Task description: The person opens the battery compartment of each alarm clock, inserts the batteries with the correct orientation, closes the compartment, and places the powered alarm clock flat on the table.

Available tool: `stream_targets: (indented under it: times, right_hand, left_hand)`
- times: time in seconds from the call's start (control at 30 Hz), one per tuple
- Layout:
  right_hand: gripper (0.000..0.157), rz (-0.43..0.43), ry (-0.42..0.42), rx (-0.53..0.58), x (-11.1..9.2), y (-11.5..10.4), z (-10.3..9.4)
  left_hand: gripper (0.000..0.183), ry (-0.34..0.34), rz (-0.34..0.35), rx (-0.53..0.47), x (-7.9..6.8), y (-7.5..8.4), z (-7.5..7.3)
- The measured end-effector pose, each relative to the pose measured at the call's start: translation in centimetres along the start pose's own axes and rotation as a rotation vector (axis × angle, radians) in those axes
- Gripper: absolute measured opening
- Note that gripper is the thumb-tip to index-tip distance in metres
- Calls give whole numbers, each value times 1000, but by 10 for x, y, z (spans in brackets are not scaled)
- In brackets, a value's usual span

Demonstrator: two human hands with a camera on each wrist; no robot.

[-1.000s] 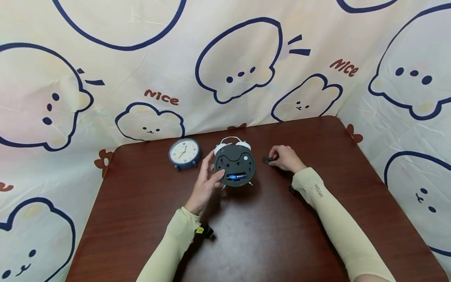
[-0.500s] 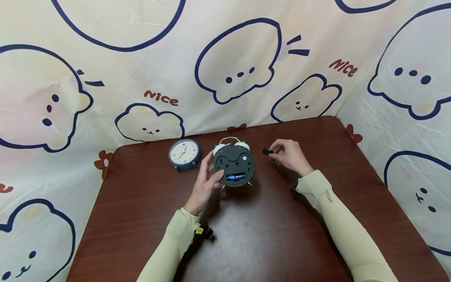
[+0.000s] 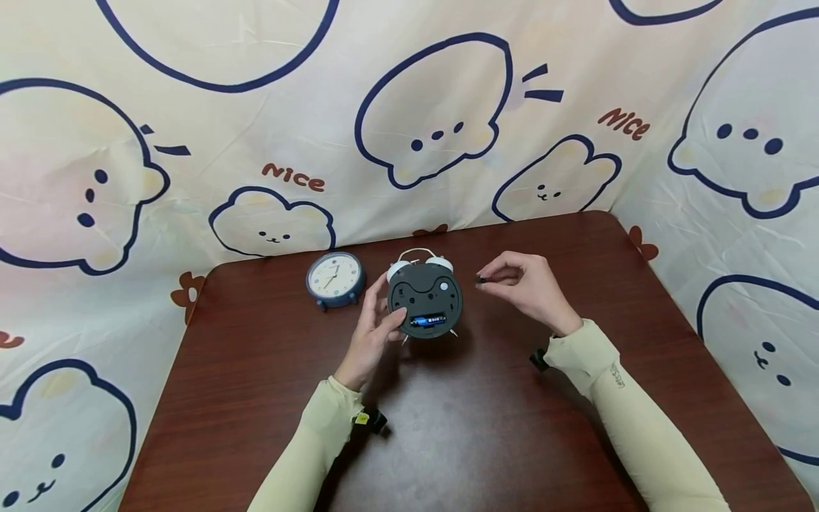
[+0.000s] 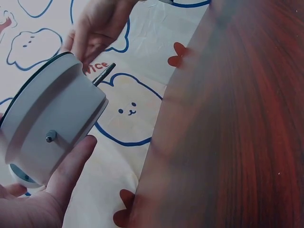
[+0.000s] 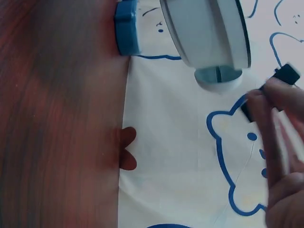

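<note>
My left hand (image 3: 367,334) grips a white twin-bell alarm clock (image 3: 425,284) by its left side, its dark back turned toward me. The battery compartment in that back is uncovered, and a blue battery (image 3: 427,321) lies inside. To the right of the clock, my right hand (image 3: 531,288) pinches a small black battery cover (image 5: 287,74) between thumb and fingers; most of it is hidden in the head view. The left wrist view shows the clock's white casing (image 4: 61,104) side-on, with the left fingers (image 4: 71,175) along it.
A round blue clock (image 3: 335,277) with a white dial stands left of the held clock, toward the back of the brown wooden table (image 3: 461,441). Patterned cloth (image 3: 256,128) hangs behind the table and along its sides.
My right hand has moved slightly up and to the right, turning the battery cover between its fingers. The left hand and the twin-bell clock have barely moved.
</note>
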State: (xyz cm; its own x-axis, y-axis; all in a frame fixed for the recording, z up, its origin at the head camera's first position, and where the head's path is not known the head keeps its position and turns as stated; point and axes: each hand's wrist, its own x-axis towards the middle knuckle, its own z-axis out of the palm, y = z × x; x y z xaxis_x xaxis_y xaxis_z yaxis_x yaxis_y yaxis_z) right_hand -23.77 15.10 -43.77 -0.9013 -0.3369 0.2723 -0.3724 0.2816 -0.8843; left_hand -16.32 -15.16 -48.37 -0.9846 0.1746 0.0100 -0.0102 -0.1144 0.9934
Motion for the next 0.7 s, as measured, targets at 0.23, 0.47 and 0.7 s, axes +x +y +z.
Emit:
stream_targets:
  times: [0.23, 0.47, 0.7]
  right_hand:
    - [16, -243, 43, 39, -8, -5, 7]
    - [21, -361, 21, 71, -10, -9, 12]
    - [28, -427, 3, 59, -12, -11, 17]
  left_hand:
    - [67, -7, 14, -24, 0, 0, 1]
    - [66, -5, -2, -46, -1, 3, 3]
    - [67, 0, -6, -57, -2, 4, 5]
